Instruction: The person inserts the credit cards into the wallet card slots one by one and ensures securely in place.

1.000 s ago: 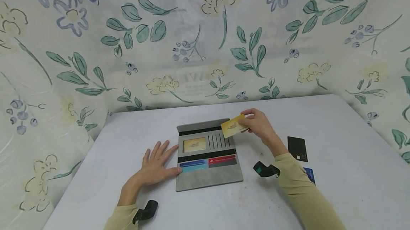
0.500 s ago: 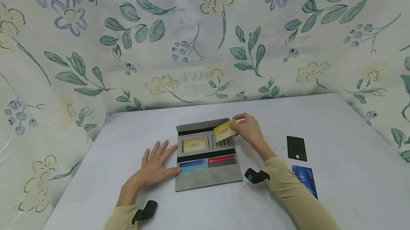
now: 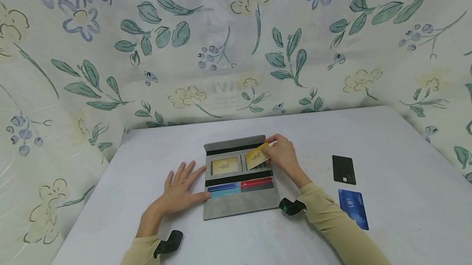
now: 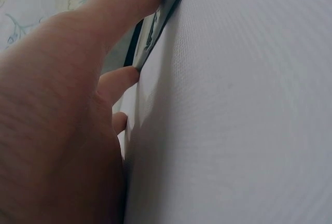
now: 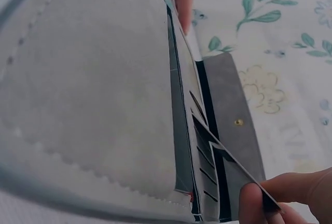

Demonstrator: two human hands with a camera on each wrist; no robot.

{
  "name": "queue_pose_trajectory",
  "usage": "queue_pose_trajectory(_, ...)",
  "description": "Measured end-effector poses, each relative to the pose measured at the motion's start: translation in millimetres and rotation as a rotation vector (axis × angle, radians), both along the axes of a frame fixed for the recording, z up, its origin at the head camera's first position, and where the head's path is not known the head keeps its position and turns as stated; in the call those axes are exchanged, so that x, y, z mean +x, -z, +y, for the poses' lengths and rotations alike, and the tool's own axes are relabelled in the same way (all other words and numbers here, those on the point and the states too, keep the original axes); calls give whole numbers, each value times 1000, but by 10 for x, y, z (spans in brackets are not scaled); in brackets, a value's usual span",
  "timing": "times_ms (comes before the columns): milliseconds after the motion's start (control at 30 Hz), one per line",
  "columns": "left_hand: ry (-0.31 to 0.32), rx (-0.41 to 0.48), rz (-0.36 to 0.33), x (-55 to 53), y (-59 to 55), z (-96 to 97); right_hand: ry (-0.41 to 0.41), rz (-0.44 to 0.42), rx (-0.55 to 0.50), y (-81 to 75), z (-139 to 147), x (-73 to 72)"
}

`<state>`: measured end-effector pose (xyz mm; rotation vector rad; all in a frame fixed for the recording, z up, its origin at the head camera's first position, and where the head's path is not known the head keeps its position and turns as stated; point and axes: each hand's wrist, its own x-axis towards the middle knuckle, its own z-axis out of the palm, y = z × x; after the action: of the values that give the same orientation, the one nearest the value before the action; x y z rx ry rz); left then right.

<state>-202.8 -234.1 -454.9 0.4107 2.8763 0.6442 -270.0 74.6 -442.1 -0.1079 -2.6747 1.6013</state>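
A grey wallet point(image 3: 241, 207) lies unfolded on the white table, with a yellow card behind its window and blue and red cards in the lower pockets. My right hand point(image 3: 283, 153) pinches a yellow card point(image 3: 255, 156) by its right end, tilted over the slots on the wallet's right half. In the right wrist view the card point(image 5: 236, 164) stands at an angle, its far edge at one of the slots. My left hand point(image 3: 180, 193) lies with fingers spread at the wallet's left edge; thumb and index finger touch it. The left wrist view shows the thumb point(image 4: 124, 6) on that edge.
To the right of the wallet, a black card point(image 3: 343, 169) and a blue VIP card point(image 3: 353, 207) lie on the white table point(image 3: 398, 154). The right forearm passes close to the blue card. A floral cloth point(image 3: 221, 52) hangs behind the table.
My right hand has moved left and slightly down with the yellow card, bringing it over the slots. The blue card has come into fuller view. My left hand stays put.
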Motion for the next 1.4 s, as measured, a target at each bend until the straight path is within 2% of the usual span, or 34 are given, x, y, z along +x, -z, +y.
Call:
queue_pose_trajectory(700,-15,-12,-35,-11,-28,18,8,49,-6,3,-70,65)
queue_pose_trajectory(1000,-19,2,-36,-7,-4,22,17,67,8,82,-95,82)
queue_pose_trajectory(1167,-27,-3,-44,9,-5,30,-32,36,36,122,-147,105)
queue_pose_trajectory(1400,-26,-5,-28,-7,11,26,-91,4,100,77,-169,107)
